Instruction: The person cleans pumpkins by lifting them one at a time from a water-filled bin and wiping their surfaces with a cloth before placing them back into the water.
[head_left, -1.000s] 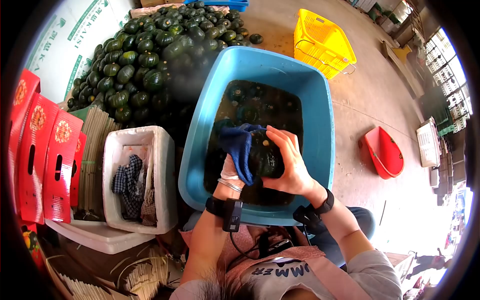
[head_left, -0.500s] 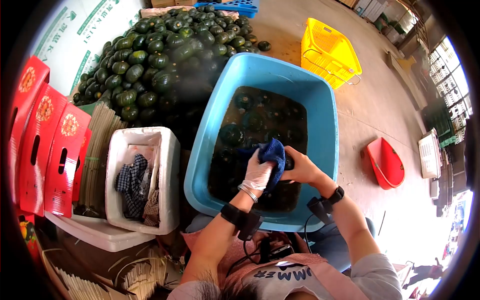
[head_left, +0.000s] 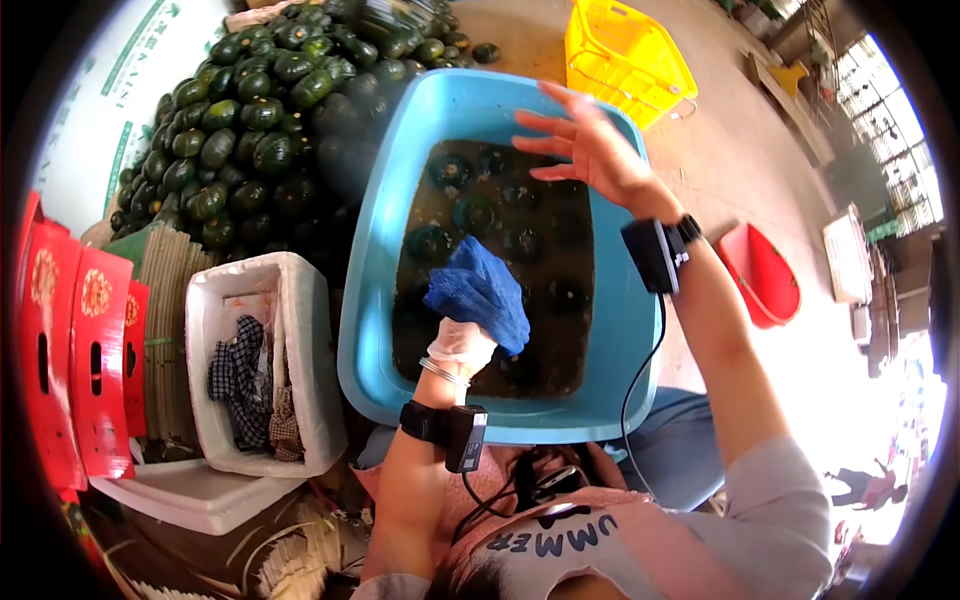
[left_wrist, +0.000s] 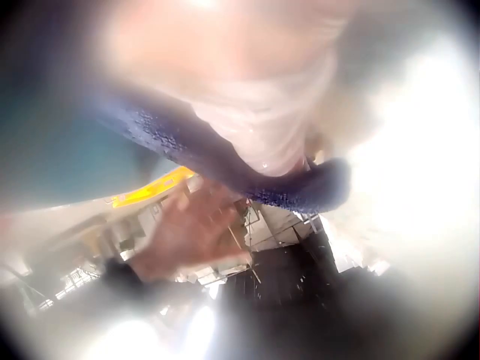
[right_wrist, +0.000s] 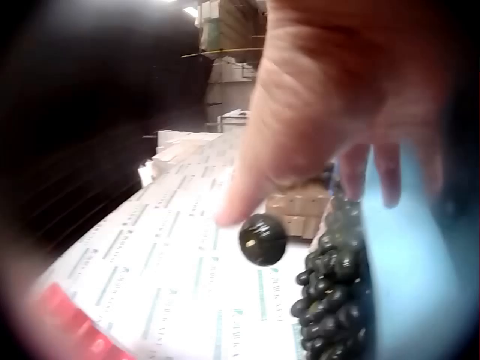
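My left hand (head_left: pixel 463 343), in a thin clear glove, holds a blue cloth (head_left: pixel 478 292) above the water in a blue tub (head_left: pixel 358 330). The cloth covers its fingers in the head view and curves around the glove in the left wrist view. Fingers spread, my right hand (head_left: pixel 600 158) is raised over the tub's far right side, holding nothing. In the right wrist view a dark green squash (right_wrist: pixel 262 240) hangs in the air, apart from that hand. Several green squashes (head_left: pixel 475 212) lie in the tub's murky water.
A large heap of squashes (head_left: pixel 260 115) is piled left of the tub. A white foam box (head_left: pixel 200 400) with checked cloths and red cartons (head_left: pixel 100 370) stand at the left. Beyond the tub is a yellow basket (head_left: pixel 625 60); a red basin (head_left: pixel 760 275) sits at right.
The squash held between both hands has left them and is in the air toward the heap. My right hand has swung up and away, opening out; the left keeps the cloth.
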